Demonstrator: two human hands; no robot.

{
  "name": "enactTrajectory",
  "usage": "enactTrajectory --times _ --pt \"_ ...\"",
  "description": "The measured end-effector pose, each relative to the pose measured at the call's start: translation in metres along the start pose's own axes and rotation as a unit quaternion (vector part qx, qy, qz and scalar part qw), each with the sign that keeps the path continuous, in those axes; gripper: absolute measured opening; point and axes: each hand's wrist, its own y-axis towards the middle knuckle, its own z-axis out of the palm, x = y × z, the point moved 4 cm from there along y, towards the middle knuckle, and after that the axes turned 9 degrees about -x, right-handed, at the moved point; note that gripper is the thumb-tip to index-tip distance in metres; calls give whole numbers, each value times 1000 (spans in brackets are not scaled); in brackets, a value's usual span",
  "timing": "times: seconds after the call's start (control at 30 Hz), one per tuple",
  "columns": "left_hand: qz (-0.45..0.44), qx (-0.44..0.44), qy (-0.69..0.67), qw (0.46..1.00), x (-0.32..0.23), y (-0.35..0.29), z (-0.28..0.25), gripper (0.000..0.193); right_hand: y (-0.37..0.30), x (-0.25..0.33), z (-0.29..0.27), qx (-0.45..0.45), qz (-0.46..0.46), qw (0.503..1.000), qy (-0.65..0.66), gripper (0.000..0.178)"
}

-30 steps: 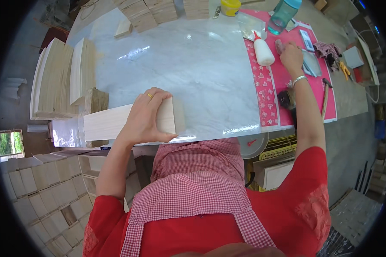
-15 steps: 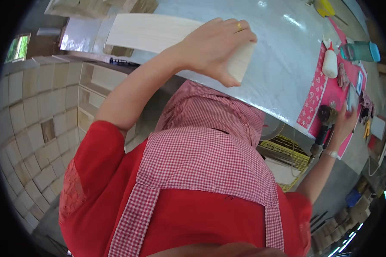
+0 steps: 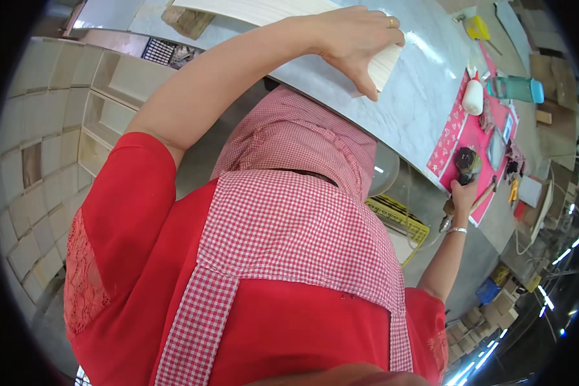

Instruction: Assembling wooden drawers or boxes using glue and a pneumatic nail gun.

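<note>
Left hand [image 3: 350, 45] clamps over the near end of a long pale wooden board [image 3: 264, 11] lying on the grey marble-patterned tabletop [image 3: 424, 96], thumb hooked under its end. Right hand [image 3: 462, 193] is curled around a dark power tool [image 3: 466, 164] at the edge of the pink patterned mat [image 3: 453, 125], beside a white glue bottle [image 3: 473, 96]. Judging by this, the tool is being fetched; bringing it to the pinned board should come next, keeping that board steady.
</note>
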Motion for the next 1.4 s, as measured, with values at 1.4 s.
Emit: enactTrajectory --times 1.4 --pt "5 -25 -7 1000 -6 -8 -15 65 49 345 -142 308 -191 916 170 37"
